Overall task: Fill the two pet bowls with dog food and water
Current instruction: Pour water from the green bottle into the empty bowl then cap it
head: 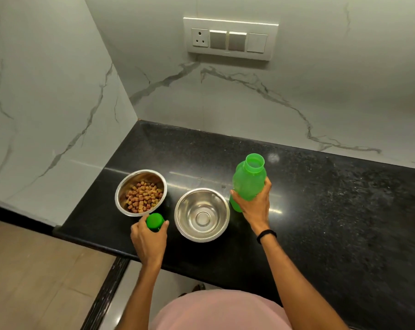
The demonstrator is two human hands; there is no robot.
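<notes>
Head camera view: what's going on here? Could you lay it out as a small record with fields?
surface: black countertop
left steel bowl: holds dog kibble
right steel bowl: empty, no water visible
green bottle: uncapped, gripped by the right hand, to the right of the right steel bowl
green cap: held in the left hand, just in front of the left steel bowl
left to do: water into the right steel bowl

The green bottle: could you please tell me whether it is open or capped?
Open. The green bottle, held by the right hand, shows a bare mouth; the left hand holds the green cap.
</notes>
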